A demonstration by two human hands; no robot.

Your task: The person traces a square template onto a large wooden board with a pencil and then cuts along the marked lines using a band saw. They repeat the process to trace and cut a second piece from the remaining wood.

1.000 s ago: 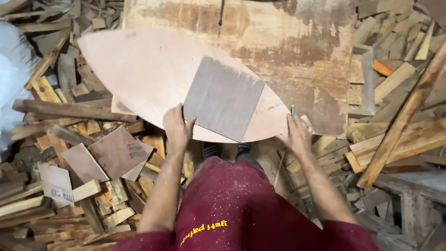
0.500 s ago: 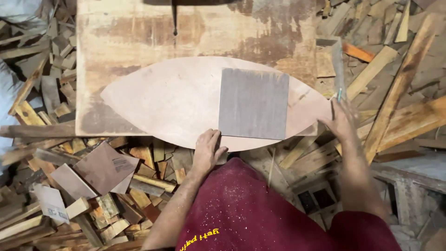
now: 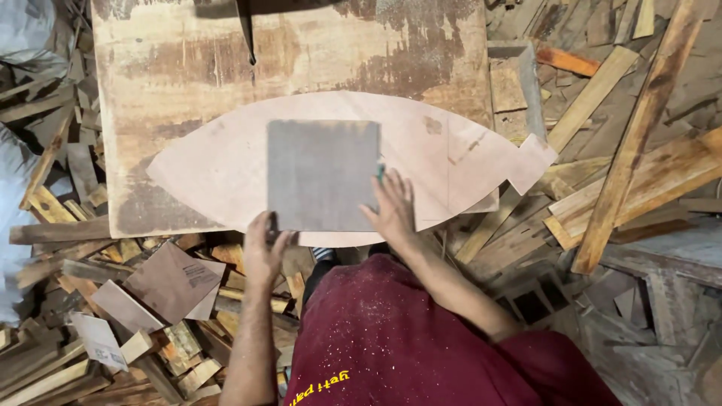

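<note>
At the far left we see a heap of wood offcuts (image 3: 90, 301) with loose squares of thin board (image 3: 171, 282) lying on top. Next comes our left hand (image 3: 263, 252), at the near edge of the worn workbench (image 3: 301, 53); its fingers curl over the lower left corner of the grey square template (image 3: 323, 174), thumb just beside it, pinning rather than gripping. A second ago this hand lay flat on the plywood further left, so it has moved in to steady the square.

The square lies flat on the leaf-shaped plywood cutout (image 3: 218, 173), which spans the bench with its notched tail (image 3: 530, 162) hanging past the right edge. Half a second ago the square sat further right on the cutout; now it is near the middle.

Our right hand (image 3: 395, 207) has come in from the tail end and rests with fingers spread narrow along the square's right edge, a small green-tipped marker (image 3: 380, 173) held among them, though we cannot tell how. We judge the square is now placed for tracing. Long scrap battens (image 3: 639, 128) lie to the right.
</note>
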